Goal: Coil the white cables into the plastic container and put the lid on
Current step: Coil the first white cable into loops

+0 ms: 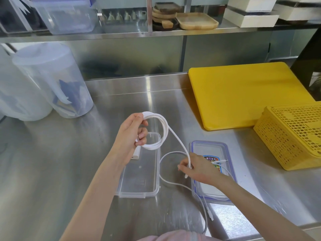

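Surface (52, 171): brushed steel, filling the lower frame, with a steel backsplash and a shelf (173, 33) across the top.

Shelf: wooden trays (196, 20), white boxes (250, 18), one clear tub (67, 16).

Upper left: two translucent jugs (52, 80), side by side.

Right: one yellow board (243, 96); one yellow basket (293, 136), upside down, its edge resting on the board.

Centre: one clear container (145, 185), open, a small white block (136, 153) at its far end. One lid (225, 148) with blue seal lies just right of it, a sticker showing through.

Cables, two: a braided cable (163, 129), partly coiled in loops, hangs above the container; a thin cable (173, 181) lies loose on the surface between container and lid.

Left hand (132, 134): fingers curled through the loops, gripping the coil.

Right hand (199, 169): fingers pinch the braided cable's trailing end, over the lid.
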{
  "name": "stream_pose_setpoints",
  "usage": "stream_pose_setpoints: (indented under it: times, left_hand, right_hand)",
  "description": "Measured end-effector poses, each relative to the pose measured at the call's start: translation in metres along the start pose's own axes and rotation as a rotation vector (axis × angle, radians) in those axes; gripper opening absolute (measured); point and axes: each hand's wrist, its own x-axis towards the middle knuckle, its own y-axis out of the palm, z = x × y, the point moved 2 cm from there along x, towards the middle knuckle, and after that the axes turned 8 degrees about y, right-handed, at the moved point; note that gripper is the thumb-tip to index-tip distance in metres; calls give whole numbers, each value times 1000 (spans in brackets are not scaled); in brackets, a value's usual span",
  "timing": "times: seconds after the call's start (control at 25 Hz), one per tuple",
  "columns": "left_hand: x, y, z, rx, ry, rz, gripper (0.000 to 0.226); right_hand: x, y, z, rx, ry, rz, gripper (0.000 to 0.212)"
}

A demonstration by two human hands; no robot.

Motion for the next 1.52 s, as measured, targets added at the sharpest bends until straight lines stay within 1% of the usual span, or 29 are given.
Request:
stream_pose_setpoints:
  times: [0.08, 0.24, 0.32, 0.44, 0.52, 0.64, 0.68, 0.72, 0.76, 0.84, 0.92, 0.96, 1.04, 1.12, 1.24, 1.4, 1.48, 1.52]
  left_hand:
    - [4, 1, -6, -26, 22, -22, 18]
    - [11, 1, -18, -131, 75, -100, 18]
    - [15, -1, -25, -131, 102, -143, 17]
    - [16, -6, -31, -118, 130, -148, 18]
    - [14, -8, -30, -190, 121, -131, 20]
    - [10, -9, -26, -310, 72, -113, 25]
    - [9, -8, -24, -326, 55, -105, 26]
    - [8, -6, -21, -337, 39, -94, 26]
    - [7, -2, -18, -349, 22, -80, 26]
    - [5, 7, -10, -375, -23, -50, 27]
    - [1, 16, -3, -395, -66, -16, 27]
    - [0, 20, 0, -406, -84, 3, 27]
    - [-3, 24, 7, -428, -110, 35, 28]
    - [-6, 23, 11, -452, -122, 64, 31]
    - [-9, 21, 15, -477, -139, 103, 33]
    - [-10, 23, 17, -457, -138, 117, 32]
    - [-11, 22, 17, -440, -141, 98, 35]
    - [-11, 21, 16, -434, -147, 92, 37]
  right_hand:
    - [4, 4, -7, -75, 23, 5, 20]
    - [9, 9, -17, -229, 24, -37, 28]
    - [11, 9, -24, -331, 12, -60, 29]
    - [14, 1, -37, -331, 54, -114, 28]
    - [15, -10, -42, -319, 113, -196, 28]
    - [13, -32, -43, -452, 210, -352, 31]
    - [12, -41, -39, -438, 210, -396, 32]
    - [11, -51, -34, -311, 198, -450, 33]
    - [11, -61, -25, -74, 184, -495, 34]
    - [15, -78, -5, 525, 153, -511, 34]
    - [21, -82, 18, 1055, 169, -396, 38]
    - [21, -81, 29, 1253, 197, -302, 39]
    - [21, -73, 45, 1564, 245, -92, 40]
    - [18, -63, 52, 1792, 278, 60, 40]
    - [12, -50, 57, 2049, 361, 192, 36]
    - [6, -37, 61, 2258, 454, 395, 32]
    - [3, -37, 62, 2299, 484, 479, 25]
    - [3, -38, 62, 2302, 492, 492, 21]
